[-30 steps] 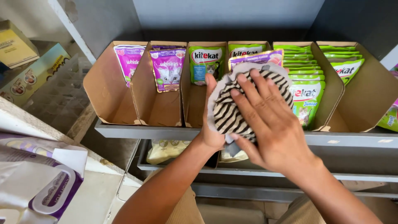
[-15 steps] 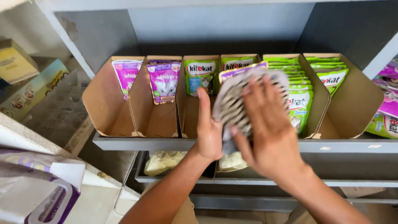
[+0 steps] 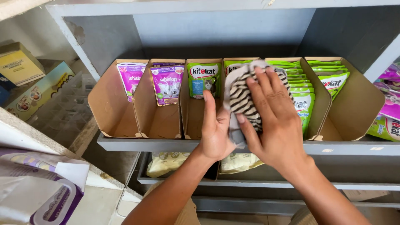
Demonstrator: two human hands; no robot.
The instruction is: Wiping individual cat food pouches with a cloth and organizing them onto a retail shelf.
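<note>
Five cardboard display boxes (image 3: pixel 125 112), two hands (image 3: pixel 216 133), one striped cloth (image 3: pixel 243 100)

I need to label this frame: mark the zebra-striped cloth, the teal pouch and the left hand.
zebra-striped cloth (image 3: pixel 243 100), head view, on its striped fold left of the fingers.
teal pouch (image 3: pixel 204 81), head view, on its front face.
left hand (image 3: pixel 216 133), head view, on the back of the hand.

Our left hand (image 3: pixel 216 133) and right hand (image 3: pixel 273 125) press striped cloth (image 3: pixel 243 100) against pouches (image 3: pixel 302 93) in cardboard trays (image 3: pixel 112 112) on grey shelf (image 3: pixel 166 145).

Open room at front of left cardboard trays (image 3: pixel 112 112); green pouches (image 3: pixel 302 89) packed right, shelf (image 3: pixel 166 143) lip below.
</note>
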